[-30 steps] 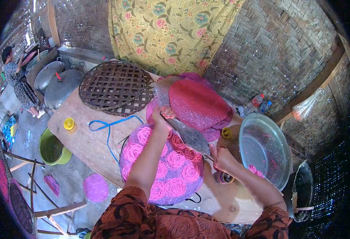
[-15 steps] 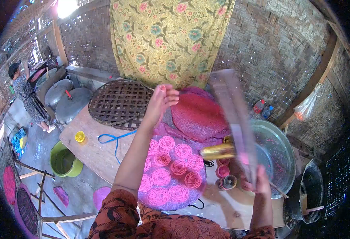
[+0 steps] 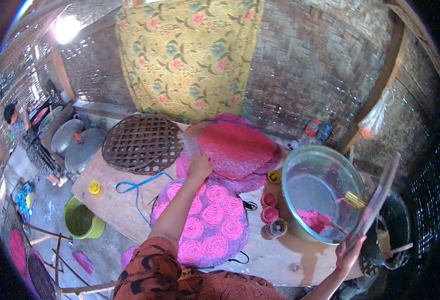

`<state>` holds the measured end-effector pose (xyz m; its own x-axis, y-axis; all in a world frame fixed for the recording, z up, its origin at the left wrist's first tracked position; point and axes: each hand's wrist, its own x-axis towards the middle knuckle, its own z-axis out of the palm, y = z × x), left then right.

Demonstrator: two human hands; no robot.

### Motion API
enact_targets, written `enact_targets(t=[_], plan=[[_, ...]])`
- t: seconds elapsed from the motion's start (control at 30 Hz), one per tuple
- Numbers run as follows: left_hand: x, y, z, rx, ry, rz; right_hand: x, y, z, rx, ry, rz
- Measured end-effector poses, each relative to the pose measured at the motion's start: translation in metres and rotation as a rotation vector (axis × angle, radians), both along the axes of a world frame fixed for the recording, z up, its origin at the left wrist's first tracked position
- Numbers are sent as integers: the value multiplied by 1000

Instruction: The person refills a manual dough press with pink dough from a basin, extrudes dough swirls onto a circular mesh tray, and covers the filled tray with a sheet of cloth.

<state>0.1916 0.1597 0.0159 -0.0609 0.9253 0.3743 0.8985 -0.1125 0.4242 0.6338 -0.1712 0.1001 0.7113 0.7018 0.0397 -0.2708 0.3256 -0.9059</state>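
My right hand [image 3: 349, 256] grips the lower end of a long wooden press lever [image 3: 375, 200], held tilted above the right rim of a large basin [image 3: 325, 152]. A brass cylinder [image 3: 355, 200] sticks out from the lever, over the basin. Pink dough [image 3: 316, 220] and a stick lie in the basin. My left hand [image 3: 200, 167] reaches to the near edge of a pile of red and pink sheets [image 3: 237, 145]. Its fingers are curled, and what they hold is hidden. Under my left forearm lies a round purple sheet [image 3: 200, 260] bearing several pink coiled dough rosettes [image 3: 212, 214].
Beside the basin stand small cups [image 3: 270, 215] and a dark cylinder [image 3: 275, 229]. A woven bamboo tray [image 3: 141, 142], blue strap [image 3: 137, 185] and yellow jar [image 3: 95, 187] lie leftward. A black bucket [image 3: 397, 220] stands right. Another person [image 3: 30, 142] works far left near large pots.
The wooden lever has swung right, from above the cups to the basin's right rim. My left hand has dropped to the sheet pile. The view has shifted to the right.
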Motion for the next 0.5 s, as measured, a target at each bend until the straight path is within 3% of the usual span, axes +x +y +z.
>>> enact_targets(t=[0.03,0.07,0.1,0.13,0.2,0.33,0.43,0.5], plan=[[16,5,-8,45,-68,-245,11,0,0,-104,-394,2],[33,8,-17,86,-138,-488,16,3,-4,-230,-583,-82],[59,-9,-9,-66,-201,-638,13,12,2,-359,-769,-162],[89,-28,-1,-221,-261,-780,12,19,3,-370,-762,-172],[139,-50,-19,-99,-195,-884,6,31,3,-414,-1144,-334],[187,-50,-52,-198,-148,-683,-14,36,28,-607,-1134,-286],[191,-38,-53,-256,-281,-636,-13,33,29,-602,-1087,-306],[185,-33,-55,-165,-387,-594,-10,32,26,-610,-1083,-334]])
